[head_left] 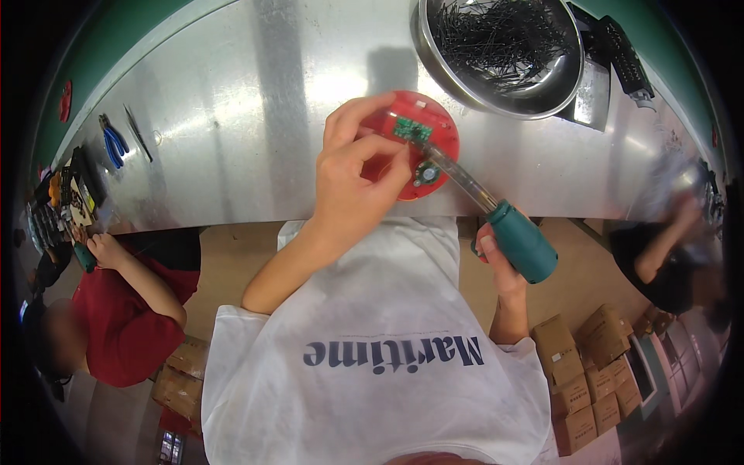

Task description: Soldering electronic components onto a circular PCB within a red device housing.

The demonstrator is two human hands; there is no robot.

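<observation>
Near the front of the metal table, a round red plastic housing [443, 128] carries a green circuit board [411, 129] and a small round part [427, 173]. My left hand [353, 159] grips the housing from its left side, thumb and forefinger brought together over it. Whether something small sits in that pinch cannot be seen. Wrapped round the handle of a green power screwdriver [525, 242] is my right hand [502, 267]. The tool's long shaft slants up and left, and its tip reaches the lower right edge of the circuit board.
A steel bowl [496, 103] of thin black strips or wires stands at the back right, with a black tool [622, 58] beyond it. Blue-handled pliers [114, 142] and tweezers [138, 132] lie at the left. People work on both sides; cartons [570, 399] are stacked at lower right.
</observation>
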